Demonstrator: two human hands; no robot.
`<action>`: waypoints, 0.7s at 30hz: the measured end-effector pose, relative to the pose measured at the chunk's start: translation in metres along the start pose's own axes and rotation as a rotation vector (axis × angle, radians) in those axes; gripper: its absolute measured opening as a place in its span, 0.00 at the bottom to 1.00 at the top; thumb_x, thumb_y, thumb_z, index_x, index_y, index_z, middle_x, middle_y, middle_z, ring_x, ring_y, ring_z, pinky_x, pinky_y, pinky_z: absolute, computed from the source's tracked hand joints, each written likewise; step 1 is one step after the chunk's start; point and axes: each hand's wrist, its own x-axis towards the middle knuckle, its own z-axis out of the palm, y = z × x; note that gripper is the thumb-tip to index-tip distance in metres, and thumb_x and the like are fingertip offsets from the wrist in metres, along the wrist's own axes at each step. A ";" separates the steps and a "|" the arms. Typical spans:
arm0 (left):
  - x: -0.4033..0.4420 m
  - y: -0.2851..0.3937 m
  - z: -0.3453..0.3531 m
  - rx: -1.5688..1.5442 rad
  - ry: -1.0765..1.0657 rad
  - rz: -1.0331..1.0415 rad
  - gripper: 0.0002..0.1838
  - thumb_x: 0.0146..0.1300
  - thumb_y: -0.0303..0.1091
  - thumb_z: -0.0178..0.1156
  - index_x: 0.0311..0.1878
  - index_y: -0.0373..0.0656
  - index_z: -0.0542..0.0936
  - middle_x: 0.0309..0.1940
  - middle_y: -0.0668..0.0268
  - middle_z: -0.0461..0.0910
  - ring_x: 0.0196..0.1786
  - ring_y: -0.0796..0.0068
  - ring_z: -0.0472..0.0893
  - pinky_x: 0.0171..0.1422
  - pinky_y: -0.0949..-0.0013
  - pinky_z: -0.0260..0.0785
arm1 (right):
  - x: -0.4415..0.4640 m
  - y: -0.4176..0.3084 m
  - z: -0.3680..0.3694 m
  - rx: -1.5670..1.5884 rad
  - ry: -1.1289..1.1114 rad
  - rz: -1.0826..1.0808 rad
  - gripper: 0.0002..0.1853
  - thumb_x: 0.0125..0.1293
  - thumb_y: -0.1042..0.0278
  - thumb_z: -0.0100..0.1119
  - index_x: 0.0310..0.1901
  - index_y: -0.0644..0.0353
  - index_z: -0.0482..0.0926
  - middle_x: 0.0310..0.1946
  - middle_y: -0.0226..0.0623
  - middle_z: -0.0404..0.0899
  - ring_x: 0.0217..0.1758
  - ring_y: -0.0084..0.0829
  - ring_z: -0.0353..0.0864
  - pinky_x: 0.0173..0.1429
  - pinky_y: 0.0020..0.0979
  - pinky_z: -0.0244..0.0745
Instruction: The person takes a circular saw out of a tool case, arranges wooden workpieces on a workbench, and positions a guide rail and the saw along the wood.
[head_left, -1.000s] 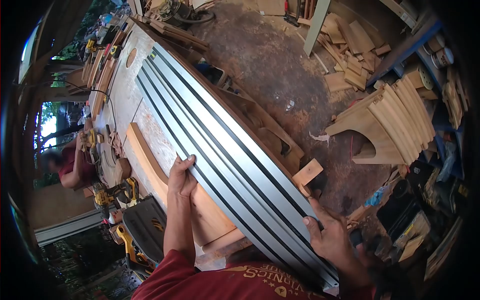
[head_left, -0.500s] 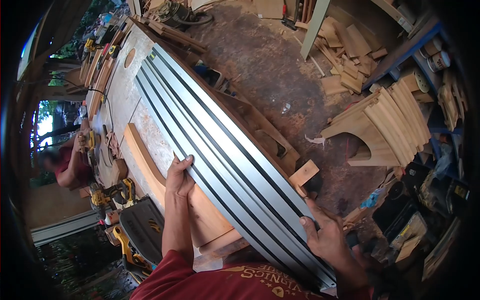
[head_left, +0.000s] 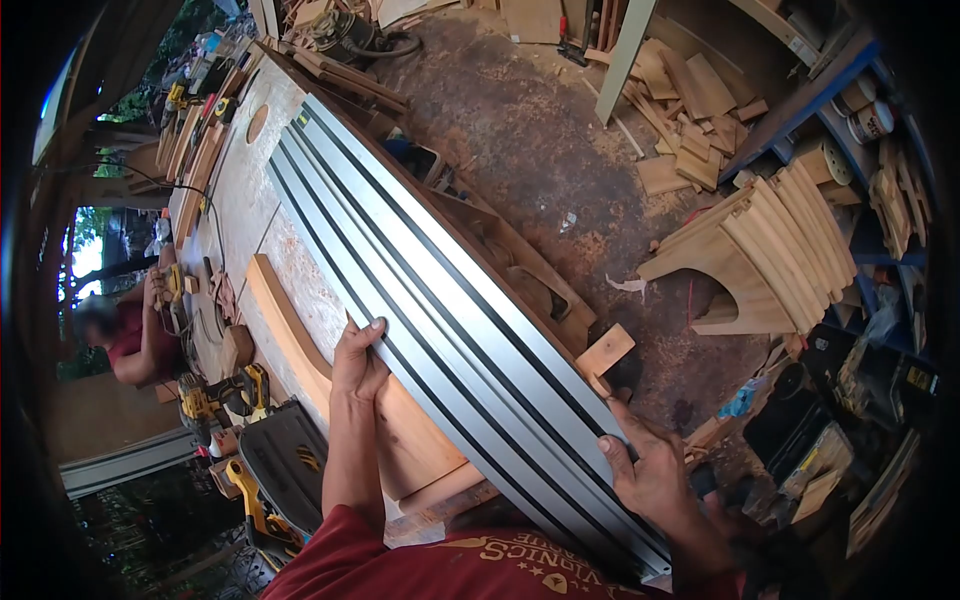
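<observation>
A long silver metal rail with black strips [head_left: 430,300] lies diagonally along the workbench [head_left: 290,235]. My left hand [head_left: 358,362] grips its left edge, thumb on top and the fingers hidden below. On the opposite edge, nearer my body, my right hand [head_left: 645,462] holds the rail with its thumb on the upper face. A curved wooden piece [head_left: 285,320] rests on the bench left of the rail, and a wooden board [head_left: 415,440] shows partly beneath it. Beside my right hand, a small wood block [head_left: 606,350] sticks out past the rail.
A co-worker [head_left: 135,330] stands at the far left, hands on a yellow tool. A yellow drill [head_left: 200,397] and a black case [head_left: 283,455] are at the left. Stacked curved wood parts [head_left: 760,255] and scrap boards [head_left: 700,120] are at the right.
The view has shifted slightly, so the floor items appear further left. Both hands keep their hold on the rail, which has barely moved.
</observation>
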 end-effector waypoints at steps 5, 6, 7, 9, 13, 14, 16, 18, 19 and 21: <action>-0.002 0.001 0.003 0.013 0.008 -0.007 0.35 0.64 0.18 0.63 0.73 0.37 0.63 0.59 0.51 0.80 0.56 0.56 0.86 0.60 0.52 0.85 | 0.000 0.002 0.000 0.003 -0.015 0.009 0.23 0.68 0.71 0.64 0.63 0.71 0.77 0.41 0.60 0.84 0.42 0.58 0.87 0.45 0.46 0.82; -0.002 0.001 0.004 0.012 0.009 -0.002 0.35 0.64 0.18 0.64 0.73 0.37 0.63 0.58 0.51 0.80 0.56 0.56 0.86 0.60 0.52 0.85 | -0.001 0.003 0.000 0.003 -0.017 0.009 0.24 0.68 0.71 0.64 0.63 0.71 0.77 0.40 0.60 0.84 0.42 0.58 0.87 0.44 0.46 0.82; -0.002 0.000 0.005 0.011 0.011 0.004 0.35 0.64 0.19 0.64 0.73 0.36 0.63 0.58 0.50 0.80 0.56 0.55 0.87 0.60 0.53 0.85 | -0.001 0.003 0.001 0.002 -0.019 0.010 0.24 0.68 0.71 0.64 0.63 0.71 0.77 0.39 0.59 0.84 0.41 0.58 0.87 0.44 0.46 0.82; -0.001 0.001 0.007 0.013 0.007 0.003 0.35 0.64 0.19 0.64 0.73 0.36 0.64 0.58 0.50 0.81 0.55 0.55 0.87 0.59 0.53 0.86 | -0.001 0.003 0.000 0.007 -0.016 0.007 0.24 0.68 0.70 0.65 0.64 0.70 0.77 0.39 0.59 0.84 0.41 0.58 0.87 0.43 0.46 0.82; -0.001 0.001 0.005 0.014 -0.004 -0.009 0.35 0.63 0.19 0.65 0.72 0.36 0.64 0.57 0.50 0.81 0.55 0.56 0.87 0.61 0.53 0.85 | -0.002 0.004 -0.001 0.006 -0.029 0.016 0.25 0.68 0.70 0.65 0.65 0.69 0.76 0.41 0.60 0.84 0.41 0.58 0.87 0.43 0.47 0.82; -0.002 0.001 0.004 0.013 -0.004 -0.011 0.35 0.63 0.19 0.65 0.72 0.35 0.64 0.57 0.51 0.81 0.55 0.57 0.87 0.61 0.54 0.84 | -0.002 0.002 -0.002 -0.005 -0.029 0.023 0.25 0.68 0.71 0.65 0.65 0.68 0.76 0.41 0.60 0.84 0.42 0.58 0.87 0.44 0.48 0.82; 0.001 0.000 0.003 0.016 -0.004 0.034 0.33 0.63 0.19 0.65 0.71 0.35 0.66 0.57 0.51 0.82 0.56 0.57 0.86 0.64 0.55 0.83 | 0.000 -0.005 -0.005 -0.028 -0.031 0.054 0.24 0.68 0.71 0.64 0.65 0.67 0.76 0.42 0.61 0.85 0.43 0.59 0.87 0.46 0.49 0.81; 0.004 -0.001 -0.011 0.033 -0.011 0.015 0.32 0.63 0.20 0.65 0.70 0.34 0.68 0.57 0.51 0.82 0.57 0.58 0.86 0.66 0.56 0.81 | 0.007 -0.011 -0.005 0.038 -0.047 0.119 0.24 0.68 0.72 0.63 0.65 0.66 0.76 0.43 0.61 0.85 0.45 0.60 0.86 0.49 0.48 0.81; 0.006 0.000 -0.026 0.040 -0.023 -0.023 0.31 0.63 0.20 0.64 0.69 0.33 0.69 0.57 0.51 0.82 0.58 0.58 0.85 0.67 0.56 0.80 | 0.003 -0.013 -0.006 0.068 -0.060 0.181 0.24 0.68 0.72 0.63 0.65 0.65 0.76 0.43 0.61 0.85 0.46 0.60 0.86 0.51 0.48 0.81; 0.010 0.002 -0.033 0.117 0.005 -0.048 0.29 0.64 0.22 0.64 0.68 0.31 0.69 0.58 0.51 0.82 0.60 0.57 0.84 0.68 0.55 0.80 | -0.005 -0.006 -0.001 0.045 -0.030 0.134 0.24 0.68 0.71 0.63 0.66 0.65 0.76 0.43 0.60 0.85 0.46 0.61 0.86 0.59 0.49 0.78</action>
